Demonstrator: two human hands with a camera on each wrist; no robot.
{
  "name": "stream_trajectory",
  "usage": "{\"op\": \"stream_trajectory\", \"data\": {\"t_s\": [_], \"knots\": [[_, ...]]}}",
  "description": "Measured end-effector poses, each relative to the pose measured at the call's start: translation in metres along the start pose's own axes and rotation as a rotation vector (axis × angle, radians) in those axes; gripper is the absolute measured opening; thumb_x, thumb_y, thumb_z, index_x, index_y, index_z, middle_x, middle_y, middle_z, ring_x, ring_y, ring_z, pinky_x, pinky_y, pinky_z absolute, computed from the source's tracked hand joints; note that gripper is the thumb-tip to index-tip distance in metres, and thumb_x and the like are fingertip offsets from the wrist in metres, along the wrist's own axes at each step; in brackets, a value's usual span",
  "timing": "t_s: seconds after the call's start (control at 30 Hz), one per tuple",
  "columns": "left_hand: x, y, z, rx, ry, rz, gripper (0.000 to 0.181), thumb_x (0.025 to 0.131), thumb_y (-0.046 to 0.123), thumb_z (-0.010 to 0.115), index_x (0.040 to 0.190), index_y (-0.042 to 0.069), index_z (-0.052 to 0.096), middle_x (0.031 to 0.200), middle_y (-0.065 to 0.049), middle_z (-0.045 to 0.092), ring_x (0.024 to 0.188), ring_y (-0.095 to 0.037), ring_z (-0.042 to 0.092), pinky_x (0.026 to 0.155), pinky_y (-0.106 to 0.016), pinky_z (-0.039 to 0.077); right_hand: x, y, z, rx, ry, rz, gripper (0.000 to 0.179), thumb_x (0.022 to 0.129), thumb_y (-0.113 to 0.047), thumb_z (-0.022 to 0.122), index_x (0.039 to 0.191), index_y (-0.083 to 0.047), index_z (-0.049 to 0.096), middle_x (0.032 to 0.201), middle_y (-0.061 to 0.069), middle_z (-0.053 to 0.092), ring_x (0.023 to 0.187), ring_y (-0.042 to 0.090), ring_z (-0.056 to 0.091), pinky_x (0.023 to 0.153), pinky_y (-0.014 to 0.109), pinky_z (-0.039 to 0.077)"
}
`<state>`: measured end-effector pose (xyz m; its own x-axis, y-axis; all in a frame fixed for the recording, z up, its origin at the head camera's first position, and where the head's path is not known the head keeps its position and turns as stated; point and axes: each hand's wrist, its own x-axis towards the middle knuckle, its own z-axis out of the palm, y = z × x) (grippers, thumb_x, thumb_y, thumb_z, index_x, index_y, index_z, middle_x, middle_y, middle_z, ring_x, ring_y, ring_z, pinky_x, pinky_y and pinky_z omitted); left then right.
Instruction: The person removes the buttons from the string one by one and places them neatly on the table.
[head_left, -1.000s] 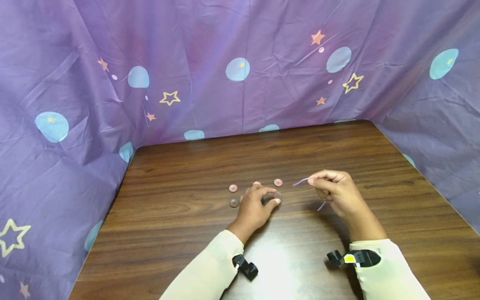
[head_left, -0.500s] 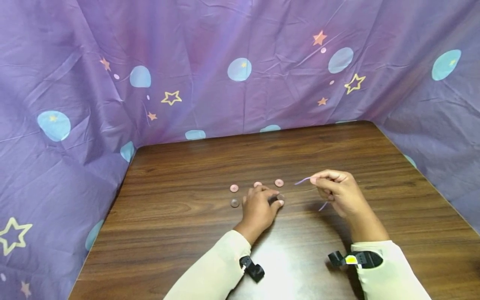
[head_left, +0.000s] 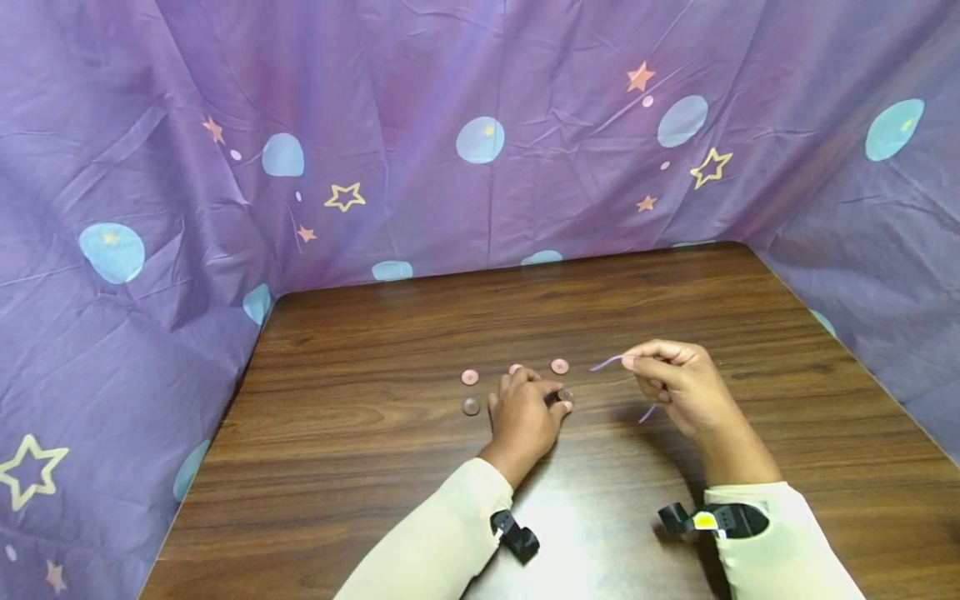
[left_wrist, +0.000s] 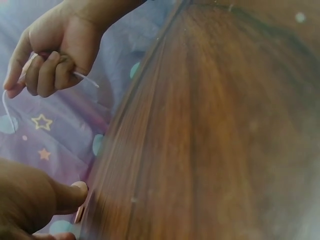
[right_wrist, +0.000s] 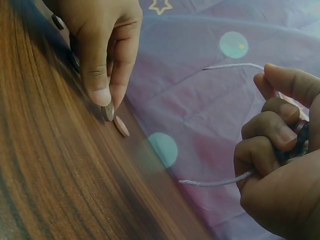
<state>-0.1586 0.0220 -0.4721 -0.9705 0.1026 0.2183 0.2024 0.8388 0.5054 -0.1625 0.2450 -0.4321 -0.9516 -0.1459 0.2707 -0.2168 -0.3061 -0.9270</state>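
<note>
My left hand [head_left: 522, 418] pinches a brown button [right_wrist: 107, 113] between thumb and finger, its edge standing at the wood surface in the right wrist view. My right hand [head_left: 675, 385], raised off the table to the right, holds a pale purple string [head_left: 606, 362]. One end sticks out past the thumb and forefinger; the other end hangs below the curled fingers. Small dark round pieces [right_wrist: 301, 136] sit inside that palm, partly hidden, their kind unclear. Around the left hand lie pink buttons [head_left: 559, 367] and another brown button [head_left: 471, 406]; one pink button [head_left: 516, 368] is partly covered by the fingers.
The hands work over a brown wood-grain table [head_left: 360, 467]. A purple cloth [head_left: 420, 83] with stars and blue circles hangs behind it and along both sides. Black cameras [head_left: 517, 537] are strapped at both wrists.
My left hand has shifted a little to the right along the table, and its fingers have closed in on the brown button. The right hand with the string has stayed nearly still.
</note>
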Motion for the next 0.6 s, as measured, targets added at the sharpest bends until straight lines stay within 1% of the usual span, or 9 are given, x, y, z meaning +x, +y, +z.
{"op": "stream_trajectory", "data": {"t_s": [0.13, 0.3, 0.43, 0.6], "knots": [[-0.0002, 0.0021, 0.0008, 0.025, 0.009, -0.006, 0.028, 0.088, 0.04, 0.089, 0.115, 0.032, 0.087, 0.116, 0.002, 0.071, 0.117, -0.022, 0.063, 0.086, -0.043, 0.047, -0.0004, -0.0003, -0.0002, 0.0, 0.0, -0.011, 0.045, 0.101, 0.019, 0.052, 0.09, -0.012, 0.082, 0.062, -0.008, 0.056, 0.056, 0.028, 0.015, 0.051, 0.042, 0.008], [-0.0008, 0.0036, 0.0032, 0.04, 0.013, 0.003, 0.025, 0.087, 0.042, 0.089, 0.11, 0.033, 0.087, 0.115, 0.003, 0.069, 0.119, -0.018, 0.061, 0.083, -0.041, 0.045, -0.0005, -0.0005, -0.0005, -0.002, -0.008, -0.02, 0.044, 0.102, 0.018, 0.051, 0.09, -0.011, 0.082, 0.061, -0.008, 0.055, 0.055, 0.029, 0.014, 0.05, 0.042, 0.008], [-0.0002, 0.0044, 0.0053, 0.049, 0.011, -0.001, 0.025, 0.088, 0.043, 0.089, 0.111, 0.034, 0.087, 0.115, 0.004, 0.067, 0.119, -0.016, 0.059, 0.083, -0.04, 0.044, -0.0004, -0.0004, -0.0009, -0.005, -0.009, -0.028, 0.044, 0.101, 0.019, 0.051, 0.091, -0.01, 0.082, 0.061, -0.008, 0.055, 0.055, 0.029, 0.015, 0.049, 0.042, 0.008], [0.0012, 0.0064, 0.0062, 0.062, 0.016, -0.012, 0.027, 0.089, 0.042, 0.088, 0.115, 0.034, 0.086, 0.115, 0.003, 0.068, 0.12, -0.017, 0.059, 0.085, -0.042, 0.044, -0.0002, -0.0003, -0.0015, -0.006, -0.008, -0.027, 0.045, 0.102, 0.019, 0.051, 0.091, -0.011, 0.082, 0.061, -0.008, 0.055, 0.055, 0.028, 0.015, 0.05, 0.042, 0.008]]}}
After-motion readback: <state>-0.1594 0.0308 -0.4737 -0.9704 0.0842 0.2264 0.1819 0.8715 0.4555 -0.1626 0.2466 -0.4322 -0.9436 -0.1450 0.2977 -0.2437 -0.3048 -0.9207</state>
